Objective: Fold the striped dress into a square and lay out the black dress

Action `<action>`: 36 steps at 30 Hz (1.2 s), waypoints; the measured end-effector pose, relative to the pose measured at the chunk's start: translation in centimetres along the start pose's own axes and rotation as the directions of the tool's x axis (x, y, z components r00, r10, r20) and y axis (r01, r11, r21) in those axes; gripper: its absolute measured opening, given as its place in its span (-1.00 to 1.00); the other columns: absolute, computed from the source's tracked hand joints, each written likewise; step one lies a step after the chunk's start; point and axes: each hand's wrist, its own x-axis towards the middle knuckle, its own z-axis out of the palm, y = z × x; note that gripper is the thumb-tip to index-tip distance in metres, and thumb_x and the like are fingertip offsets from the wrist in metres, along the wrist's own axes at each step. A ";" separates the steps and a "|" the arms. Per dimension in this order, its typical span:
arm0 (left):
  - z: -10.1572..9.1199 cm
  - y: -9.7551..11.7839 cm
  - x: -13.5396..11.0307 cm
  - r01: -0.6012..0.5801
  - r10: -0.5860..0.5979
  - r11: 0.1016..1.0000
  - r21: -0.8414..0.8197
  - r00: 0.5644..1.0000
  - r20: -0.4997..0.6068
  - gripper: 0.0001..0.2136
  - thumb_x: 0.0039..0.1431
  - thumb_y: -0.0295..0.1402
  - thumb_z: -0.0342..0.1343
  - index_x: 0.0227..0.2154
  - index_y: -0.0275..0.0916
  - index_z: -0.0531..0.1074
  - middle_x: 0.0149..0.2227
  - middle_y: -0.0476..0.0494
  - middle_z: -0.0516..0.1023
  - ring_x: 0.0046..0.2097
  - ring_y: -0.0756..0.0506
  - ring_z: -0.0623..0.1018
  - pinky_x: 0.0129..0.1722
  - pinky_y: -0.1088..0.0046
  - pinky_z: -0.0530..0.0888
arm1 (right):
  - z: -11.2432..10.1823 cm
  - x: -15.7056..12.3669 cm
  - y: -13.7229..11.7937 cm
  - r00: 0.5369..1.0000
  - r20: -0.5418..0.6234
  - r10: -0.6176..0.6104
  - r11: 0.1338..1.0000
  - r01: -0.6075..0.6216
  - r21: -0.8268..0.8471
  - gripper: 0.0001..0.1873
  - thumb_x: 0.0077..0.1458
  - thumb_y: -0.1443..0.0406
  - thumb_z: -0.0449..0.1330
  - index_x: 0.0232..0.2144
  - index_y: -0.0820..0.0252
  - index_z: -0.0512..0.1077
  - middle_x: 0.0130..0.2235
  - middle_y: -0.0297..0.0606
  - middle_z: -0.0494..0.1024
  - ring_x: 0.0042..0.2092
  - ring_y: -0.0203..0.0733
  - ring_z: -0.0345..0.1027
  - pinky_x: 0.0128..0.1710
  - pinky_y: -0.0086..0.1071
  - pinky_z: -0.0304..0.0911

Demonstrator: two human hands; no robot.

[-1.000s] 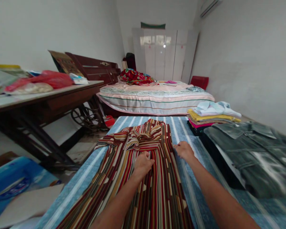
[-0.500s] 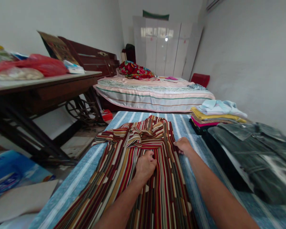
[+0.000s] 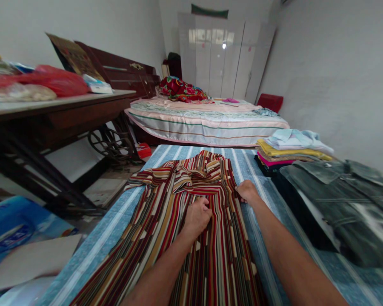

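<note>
A red, brown and cream striped shirt [image 3: 166,221] lies spread on a blue striped cloth-covered surface [image 3: 115,238] in front of me. My left hand [image 3: 197,216] rests on the middle of the shirt with its fingers curled into the fabric. My right hand [image 3: 248,192] sits at the shirt's right edge, fingers closed on the cloth there. Both forearms reach in from the bottom of the view.
A dark grey denim jacket [image 3: 341,199] lies at the right, behind it a stack of folded clothes [image 3: 290,151]. A dark wooden table [image 3: 51,114] with bags stands at the left. A bed [image 3: 204,119] and a white wardrobe [image 3: 217,55] are farther back.
Both hands have stayed on the shirt, shifting slightly up the fabric. The camera has tilted down and a little left.
</note>
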 end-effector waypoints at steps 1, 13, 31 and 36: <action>0.0 0.0 0.0 -0.009 0.009 1.000 0.023 1.000 -0.003 -0.80 -0.04 -0.55 0.04 -0.30 -0.25 0.39 -0.57 0.08 0.46 -0.52 0.05 0.46 -0.44 0.57 0.34 | -0.1 -0.1 -0.1 1.000 -0.016 -0.013 1.000 0.013 -0.021 -0.67 0.19 0.12 0.09 -0.36 0.31 0.41 -0.46 -0.35 0.46 -0.48 -0.36 0.34 -0.43 -0.40 0.33; 0.1 0.5 -0.9 -0.124 0.142 0.952 0.279 0.989 -0.044 -0.72 0.06 -0.48 0.00 -0.13 -0.25 0.35 -0.40 -0.05 0.51 -0.27 -0.06 0.50 -0.19 0.45 0.35 | 0.0 -2.4 -0.5 0.970 -0.206 -0.131 0.972 0.086 -0.217 -0.68 0.18 0.13 0.07 -0.20 0.26 0.44 -0.17 -0.10 0.52 -0.16 -0.14 0.42 -0.20 -0.25 0.31; -0.2 0.6 -1.1 -0.320 0.359 0.804 0.501 0.933 0.020 -0.72 0.06 -0.53 -0.04 -0.16 -0.21 0.40 -0.17 -0.14 0.45 -0.10 -0.08 0.43 -0.06 0.43 0.34 | 2.1 -7.2 1.3 0.788 -0.168 -0.593 0.756 0.474 -0.451 -0.61 0.28 0.21 -0.16 0.06 0.17 0.26 0.17 -0.11 0.24 0.21 -0.10 -0.02 0.11 -0.15 -0.08; -0.4 1.2 -0.9 -0.349 0.355 0.773 0.529 0.930 0.095 -0.68 0.07 -0.51 -0.04 -0.12 -0.17 0.43 -0.15 -0.13 0.45 -0.10 -0.09 0.44 -0.07 0.43 0.35 | 2.6 -7.2 1.7 0.811 -0.041 -0.583 0.735 0.505 -0.453 -0.37 0.23 -0.01 -0.17 0.21 0.24 0.09 0.28 -0.05 0.04 0.30 -0.04 -0.23 0.18 -0.04 -0.23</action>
